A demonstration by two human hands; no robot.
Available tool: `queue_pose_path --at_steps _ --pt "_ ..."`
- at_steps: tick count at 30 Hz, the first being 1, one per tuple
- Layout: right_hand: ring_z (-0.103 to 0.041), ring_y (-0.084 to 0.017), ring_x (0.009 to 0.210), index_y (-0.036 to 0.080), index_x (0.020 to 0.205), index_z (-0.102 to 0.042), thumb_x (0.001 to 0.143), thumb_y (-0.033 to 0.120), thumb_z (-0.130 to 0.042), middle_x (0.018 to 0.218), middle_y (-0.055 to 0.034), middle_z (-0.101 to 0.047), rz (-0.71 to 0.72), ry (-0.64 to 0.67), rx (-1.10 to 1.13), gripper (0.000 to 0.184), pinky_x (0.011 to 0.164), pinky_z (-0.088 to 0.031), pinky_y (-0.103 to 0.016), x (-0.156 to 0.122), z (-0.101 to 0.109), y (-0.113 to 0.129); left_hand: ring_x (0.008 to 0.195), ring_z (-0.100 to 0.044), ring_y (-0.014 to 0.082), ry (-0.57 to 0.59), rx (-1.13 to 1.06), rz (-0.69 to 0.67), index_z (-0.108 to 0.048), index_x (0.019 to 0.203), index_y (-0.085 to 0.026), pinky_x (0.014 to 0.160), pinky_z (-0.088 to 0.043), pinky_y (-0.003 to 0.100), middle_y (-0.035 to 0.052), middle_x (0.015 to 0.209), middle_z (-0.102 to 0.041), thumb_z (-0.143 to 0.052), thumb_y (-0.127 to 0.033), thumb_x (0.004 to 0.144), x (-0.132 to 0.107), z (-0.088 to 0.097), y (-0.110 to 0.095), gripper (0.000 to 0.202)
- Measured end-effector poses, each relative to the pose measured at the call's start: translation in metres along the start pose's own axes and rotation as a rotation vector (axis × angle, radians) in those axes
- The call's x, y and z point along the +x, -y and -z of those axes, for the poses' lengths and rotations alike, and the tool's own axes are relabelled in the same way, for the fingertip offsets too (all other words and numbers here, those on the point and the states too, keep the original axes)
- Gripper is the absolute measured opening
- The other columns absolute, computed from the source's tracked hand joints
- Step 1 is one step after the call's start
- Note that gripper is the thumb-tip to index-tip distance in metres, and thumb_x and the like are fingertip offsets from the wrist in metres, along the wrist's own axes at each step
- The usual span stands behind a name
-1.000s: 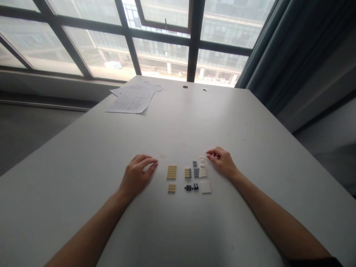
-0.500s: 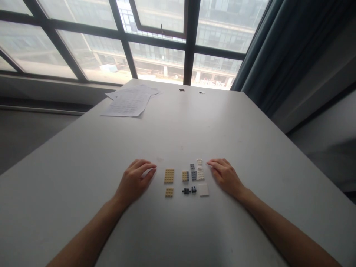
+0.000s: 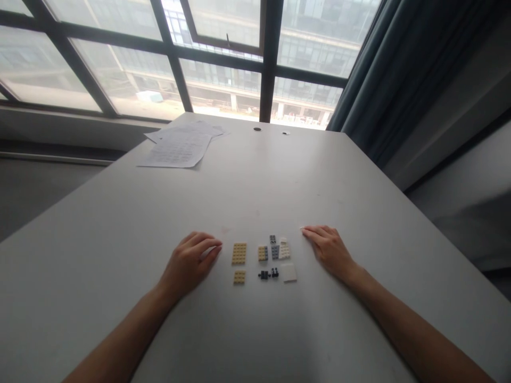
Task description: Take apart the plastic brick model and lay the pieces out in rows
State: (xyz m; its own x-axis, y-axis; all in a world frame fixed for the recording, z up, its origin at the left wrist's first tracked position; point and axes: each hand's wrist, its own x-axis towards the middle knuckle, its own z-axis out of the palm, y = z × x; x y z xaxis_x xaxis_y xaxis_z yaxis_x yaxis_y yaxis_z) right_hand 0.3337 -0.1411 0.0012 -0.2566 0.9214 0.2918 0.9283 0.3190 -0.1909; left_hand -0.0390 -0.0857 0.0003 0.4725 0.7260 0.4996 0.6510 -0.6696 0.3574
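Note:
My left hand [image 3: 191, 258] rests on the white table, thumb and fingers slightly apart and holding nothing. Just right of it lie a larger tan studded plate [image 3: 239, 253] and a smaller tan plate [image 3: 239, 277]. My right hand [image 3: 328, 247] has its fingers together on a small white toy brick piece [image 3: 302, 229], mostly hidden under the fingertips. Between the hands lie a tan and grey brick [image 3: 262, 253], a dark grey piece [image 3: 272, 239], a grey plate [image 3: 275, 252], white studded pieces [image 3: 284, 250], black connector pieces [image 3: 264, 275] and a smooth white tile [image 3: 289, 273].
Printed papers [image 3: 175, 146] lie at the table's far left corner. Two round holes, one of them a dark cable hole [image 3: 257, 129], sit near the far edge. Behind the table are a framed window and a dark curtain [image 3: 367, 85] on the right.
My right hand has moved a little to the right, taking the uppermost white piece away from the other white pieces. My left hand stays in place; the view has shifted slightly.

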Motion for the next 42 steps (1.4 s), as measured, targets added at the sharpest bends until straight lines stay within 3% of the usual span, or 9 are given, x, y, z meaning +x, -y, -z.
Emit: queue_pose_path --at_steps 6,11,14,17,23,27,36,42 --pt "-0.057 -0.021 0.107 0.023 0.12 -0.06 0.09 0.008 -0.042 0.121 -0.0041 -0.065 -0.09 -0.076 -0.142 0.039 0.09 -0.039 -0.039 -0.042 0.017 -0.058 0.085 -0.059 0.0177 0.014 0.004 -0.005 -0.068 0.089 -0.019 0.08 -0.049 0.031 0.0047 0.089 -0.067 -0.053 -0.028 0.088 0.001 0.0 0.0 0.018" --pt "-0.058 -0.022 0.108 0.024 0.12 -0.06 0.091 0.011 -0.041 0.12 -0.0044 -0.066 -0.073 -0.105 -0.159 0.037 0.09 -0.04 -0.04 -0.054 0.021 -0.078 0.085 -0.059 0.0182 0.011 0.007 -0.019 -0.068 0.089 -0.019 0.08 -0.049 0.031 0.005 0.089 -0.066 -0.053 -0.028 0.088 0.001 0.001 0.0 0.018" --pt "-0.057 -0.023 0.109 0.02 0.122 -0.058 0.093 0.014 -0.039 0.12 -0.0076 -0.064 -0.1 -0.193 -0.127 0.035 0.091 -0.042 -0.042 -0.051 0.022 -0.066 0.085 -0.059 0.0185 0.006 0.01 -0.019 -0.068 0.089 -0.019 0.08 -0.049 0.031 0.005 0.089 -0.066 -0.054 -0.029 0.088 0.001 0.001 0.001 0.018" --pt "-0.055 -0.024 0.109 0.017 0.122 -0.057 0.094 0.018 -0.039 0.118 -0.0112 -0.062 -0.112 -0.288 -0.049 0.033 0.094 -0.044 -0.042 -0.046 0.023 -0.029 0.085 -0.059 0.0183 0.007 0.006 -0.016 -0.068 0.089 -0.019 0.08 -0.049 0.031 0.0046 0.088 -0.066 -0.054 -0.029 0.088 0.001 0.0 0.001 0.017" --pt "-0.053 -0.025 0.109 0.014 0.124 -0.056 0.094 0.031 -0.048 0.118 -0.0139 -0.059 0.056 -0.023 0.071 0.036 0.096 -0.046 -0.041 -0.031 0.018 0.075 0.085 -0.059 0.0185 0.009 -0.004 -0.022 -0.068 0.089 -0.019 0.08 -0.048 0.031 0.0045 0.089 -0.067 -0.054 -0.027 0.087 0.001 0.0 0.0 0.016" --pt "-0.051 -0.029 0.111 0.009 0.125 -0.055 0.091 0.039 -0.053 0.12 -0.0165 -0.058 0.063 0.064 0.069 0.046 0.097 -0.045 -0.044 -0.016 0.01 0.109 0.085 -0.059 0.0182 0.019 0.001 -0.033 -0.068 0.089 -0.019 0.08 -0.048 0.031 0.0051 0.089 -0.067 -0.053 -0.025 0.088 0.0 0.001 -0.002 0.016" --pt "-0.05 -0.031 0.116 0.009 0.122 -0.058 0.089 0.051 -0.05 0.121 -0.0179 -0.059 0.068 0.089 0.042 0.053 0.102 -0.042 -0.046 -0.012 0.0 0.105 0.085 -0.059 0.0183 0.076 -0.006 -0.018 -0.068 0.09 -0.02 0.08 -0.049 0.032 0.0047 0.089 -0.067 -0.051 -0.029 0.089 0.0 0.002 -0.002 0.019" --pt "-0.051 -0.03 0.117 0.014 0.124 -0.057 0.091 0.049 -0.048 0.122 -0.0163 -0.06 0.026 0.024 -0.008 0.049 0.102 -0.044 -0.047 -0.04 0.008 0.067 0.085 -0.06 0.0183 0.077 -0.005 -0.023 -0.067 0.089 -0.021 0.08 -0.049 0.032 0.0038 0.089 -0.067 -0.052 -0.032 0.089 0.0 0.003 -0.002 0.019"
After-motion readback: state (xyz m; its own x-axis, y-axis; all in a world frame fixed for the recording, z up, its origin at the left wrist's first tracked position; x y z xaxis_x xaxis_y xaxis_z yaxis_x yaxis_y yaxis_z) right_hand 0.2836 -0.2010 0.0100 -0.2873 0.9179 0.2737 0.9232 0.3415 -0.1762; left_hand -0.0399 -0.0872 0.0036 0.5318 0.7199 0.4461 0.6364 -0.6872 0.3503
